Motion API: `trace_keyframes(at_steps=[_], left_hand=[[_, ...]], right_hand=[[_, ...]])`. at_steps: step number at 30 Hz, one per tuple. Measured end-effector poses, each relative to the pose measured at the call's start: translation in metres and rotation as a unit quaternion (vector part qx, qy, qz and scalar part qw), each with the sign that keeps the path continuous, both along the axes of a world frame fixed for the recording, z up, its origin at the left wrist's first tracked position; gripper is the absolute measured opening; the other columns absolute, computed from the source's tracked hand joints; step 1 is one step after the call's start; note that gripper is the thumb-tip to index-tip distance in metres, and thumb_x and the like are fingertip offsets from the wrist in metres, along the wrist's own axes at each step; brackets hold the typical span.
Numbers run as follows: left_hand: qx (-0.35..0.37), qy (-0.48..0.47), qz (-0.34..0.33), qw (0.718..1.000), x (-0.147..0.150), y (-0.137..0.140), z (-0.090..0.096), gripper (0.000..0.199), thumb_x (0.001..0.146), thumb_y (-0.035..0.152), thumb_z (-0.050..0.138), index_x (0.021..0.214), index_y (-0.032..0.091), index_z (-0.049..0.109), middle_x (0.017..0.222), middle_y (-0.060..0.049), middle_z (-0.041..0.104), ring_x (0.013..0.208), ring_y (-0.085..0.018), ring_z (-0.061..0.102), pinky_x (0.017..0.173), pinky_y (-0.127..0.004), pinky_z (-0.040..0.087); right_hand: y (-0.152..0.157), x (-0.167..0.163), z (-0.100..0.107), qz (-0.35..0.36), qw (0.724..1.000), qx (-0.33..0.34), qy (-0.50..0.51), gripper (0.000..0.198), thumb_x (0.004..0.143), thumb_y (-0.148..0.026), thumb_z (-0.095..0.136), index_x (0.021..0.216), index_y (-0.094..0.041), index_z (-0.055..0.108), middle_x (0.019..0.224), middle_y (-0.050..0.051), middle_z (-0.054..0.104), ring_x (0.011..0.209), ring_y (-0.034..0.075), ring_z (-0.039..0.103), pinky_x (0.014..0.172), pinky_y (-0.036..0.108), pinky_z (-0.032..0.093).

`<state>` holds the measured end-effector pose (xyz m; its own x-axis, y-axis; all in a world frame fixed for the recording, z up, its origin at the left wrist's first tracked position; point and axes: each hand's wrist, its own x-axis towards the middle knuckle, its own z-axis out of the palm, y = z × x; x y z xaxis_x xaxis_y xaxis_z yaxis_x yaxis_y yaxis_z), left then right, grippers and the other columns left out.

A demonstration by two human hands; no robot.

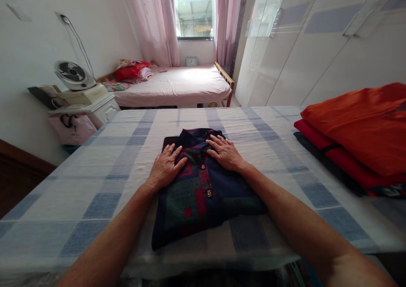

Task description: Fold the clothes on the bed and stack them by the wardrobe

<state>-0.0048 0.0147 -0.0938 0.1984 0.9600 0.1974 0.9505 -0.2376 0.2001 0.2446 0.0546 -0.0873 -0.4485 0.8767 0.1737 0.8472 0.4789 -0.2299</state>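
A dark blue shirt (228, 189) with green and red patterned patches and round metallic-looking buttons lies folded in front of me, its collar at the far end. My left hand (167, 164) rests flat on the shirt's upper left part, fingers spread. On the upper right part, close to the collar, my right hand (224, 151) lies with its fingers stretched out. Both palms press on the cloth and neither hand grips anything. The parts of the shirt beneath my hands are hidden.
The shirt lies on a bed with a blue-and-white checked sheet (127, 151). At the right is a stack of folded clothes, an orange garment (355, 126) on top of a red one (336, 156). A fan (74, 73) stands on a cabinet at left; a second bed (184, 82) is beyond.
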Motion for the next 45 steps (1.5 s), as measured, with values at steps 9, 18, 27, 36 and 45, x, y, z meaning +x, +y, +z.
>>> trace_keyframes(at_steps=[9, 18, 27, 36, 45], left_hand=[[0.015, -0.085, 0.0, 0.996, -0.001, 0.0, 0.0, 0.055, 0.088, 0.051, 0.041, 0.132, 0.02, 0.05, 0.144, -0.012, 0.042, 0.136, -0.028, 0.032, 0.109, -0.048, 0.027], [0.041, -0.262, 0.046, 0.963, -0.015, 0.011, 0.003, 0.05, 0.091, 0.039, 0.031, 0.123, 0.01, 0.055, 0.139, -0.015, 0.047, 0.134, -0.024, 0.034, 0.113, -0.043, 0.024], [-0.123, -0.434, 0.09, 0.888, -0.037, -0.044, 0.03, 0.067, 0.085, 0.053, 0.043, 0.133, 0.006, 0.04, 0.122, -0.021, 0.059, 0.104, -0.025, 0.064, 0.084, -0.036, 0.054], [-0.251, -0.551, 0.158, 0.78, -0.027, -0.129, 0.007, 0.047, 0.067, 0.051, 0.068, 0.102, 0.021, 0.061, 0.091, -0.007, 0.072, 0.088, -0.027, 0.069, 0.069, -0.034, 0.058], [-0.281, -0.63, 0.123, 0.713, -0.011, -0.12, -0.007, 0.045, 0.062, 0.051, 0.063, 0.101, 0.029, 0.064, 0.091, -0.003, 0.073, 0.093, -0.031, 0.068, 0.082, -0.043, 0.055]], right_hand=[[0.001, 0.006, -0.002, 0.014, 0.996, -0.012, 0.092, 0.053, 0.092, -0.047, 0.036, 0.138, -0.022, 0.043, 0.15, 0.008, 0.032, 0.138, 0.024, 0.025, 0.111, 0.045, 0.022], [-0.047, 0.064, 0.032, -0.175, 0.841, -0.242, 0.451, 0.041, 0.078, -0.038, 0.061, 0.112, -0.015, 0.06, 0.109, 0.012, 0.064, 0.092, 0.022, 0.064, 0.076, 0.034, 0.053], [-0.075, 0.061, 0.034, -0.106, 0.702, -0.436, 0.553, 0.029, 0.072, -0.035, 0.072, 0.089, -0.013, 0.063, 0.078, 0.001, 0.064, 0.059, 0.006, 0.057, 0.05, 0.014, 0.043], [-0.073, 0.037, 0.023, -0.094, 0.553, -0.556, 0.614, 0.027, 0.081, -0.036, 0.062, 0.09, -0.01, 0.065, 0.077, 0.006, 0.071, 0.071, 0.013, 0.067, 0.077, 0.025, 0.053], [-0.092, 0.028, 0.034, -0.065, 0.559, -0.567, 0.601, 0.025, 0.076, -0.031, 0.066, 0.092, -0.012, 0.066, 0.077, 0.004, 0.072, 0.074, 0.016, 0.068, 0.078, 0.029, 0.053]])
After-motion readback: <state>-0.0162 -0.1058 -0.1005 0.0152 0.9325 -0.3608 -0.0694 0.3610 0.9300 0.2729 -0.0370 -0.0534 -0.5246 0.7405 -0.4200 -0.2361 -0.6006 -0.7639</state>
